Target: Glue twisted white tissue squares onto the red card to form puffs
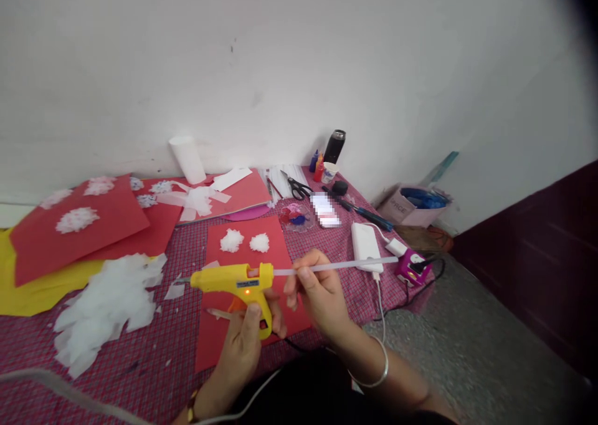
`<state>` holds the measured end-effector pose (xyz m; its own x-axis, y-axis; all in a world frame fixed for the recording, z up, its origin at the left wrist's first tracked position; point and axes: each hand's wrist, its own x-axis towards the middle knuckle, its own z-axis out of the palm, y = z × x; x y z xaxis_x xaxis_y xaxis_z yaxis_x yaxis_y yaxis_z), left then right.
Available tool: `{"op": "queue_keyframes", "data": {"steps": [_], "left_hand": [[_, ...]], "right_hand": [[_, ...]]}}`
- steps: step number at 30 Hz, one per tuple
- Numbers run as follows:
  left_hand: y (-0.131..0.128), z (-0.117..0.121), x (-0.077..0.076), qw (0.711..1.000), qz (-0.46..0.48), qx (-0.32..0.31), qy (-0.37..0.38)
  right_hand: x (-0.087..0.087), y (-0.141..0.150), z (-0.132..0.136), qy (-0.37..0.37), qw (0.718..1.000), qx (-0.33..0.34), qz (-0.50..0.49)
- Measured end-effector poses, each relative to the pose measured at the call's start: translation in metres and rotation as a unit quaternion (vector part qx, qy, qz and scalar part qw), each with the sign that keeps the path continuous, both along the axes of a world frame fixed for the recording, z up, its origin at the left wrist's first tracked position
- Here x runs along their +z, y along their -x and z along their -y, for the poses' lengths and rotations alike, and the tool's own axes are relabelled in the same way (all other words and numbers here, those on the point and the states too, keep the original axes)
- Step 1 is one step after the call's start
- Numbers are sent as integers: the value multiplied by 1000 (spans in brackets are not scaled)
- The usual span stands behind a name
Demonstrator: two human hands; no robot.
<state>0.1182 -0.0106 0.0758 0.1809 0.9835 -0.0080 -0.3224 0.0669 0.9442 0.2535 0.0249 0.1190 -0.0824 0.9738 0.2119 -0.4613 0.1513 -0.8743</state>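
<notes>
My left hand [246,338] is closed round the handle of a yellow hot glue gun [219,278], whose small orange light is lit and whose nozzle points left. A long translucent glue stick [350,264] runs out of the gun's back end toward the right. Thumb and fingers of my right hand [320,291] pinch this stick close to the gun. Beneath both hands lies a red sheet [219,344] with two white fluffy paper pompoms, one of them a round tuft [232,240].
Cut white tissue pieces [112,300] are heaped at left, near red sheets [116,213] with pompoms. Scissors [296,187], a phone [326,209], paint bottles [319,168] and a dark flask [334,146] stand or lie farther back. A white power bank [366,245] and purple socket block [413,268] trail cables at right.
</notes>
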Motion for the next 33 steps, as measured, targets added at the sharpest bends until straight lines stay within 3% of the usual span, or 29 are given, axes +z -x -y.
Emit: {"op": "queue_keyframes", "data": {"steps": [3,7,8,13,24,28,31,33], "left_hand": [[-4,2,2,999,33,-20,15],[-3,3,-3,998,15,-59,-1],[-1,3,-4,998,7,-60,-11],[5,3,-2,995,-41,-62,-72],[8,2,-2,991,-73,-71,-91],[6,2,-6,993,-56,-61,-81],[2,4,-7,995,-37,-65,-59],[-1,4,-3,995,-61,-70,-36]], "right_hand": [[0,-1,2,-5,999,-11,52],[-8,-2,4,29,982,170,79],[-11,-2,5,35,980,182,73],[-17,-9,5,-42,996,17,80],[13,-29,1,-48,978,56,197],[13,-21,6,-33,977,31,206],[2,-16,11,34,972,152,175],[-7,-15,14,81,946,265,165]]}}
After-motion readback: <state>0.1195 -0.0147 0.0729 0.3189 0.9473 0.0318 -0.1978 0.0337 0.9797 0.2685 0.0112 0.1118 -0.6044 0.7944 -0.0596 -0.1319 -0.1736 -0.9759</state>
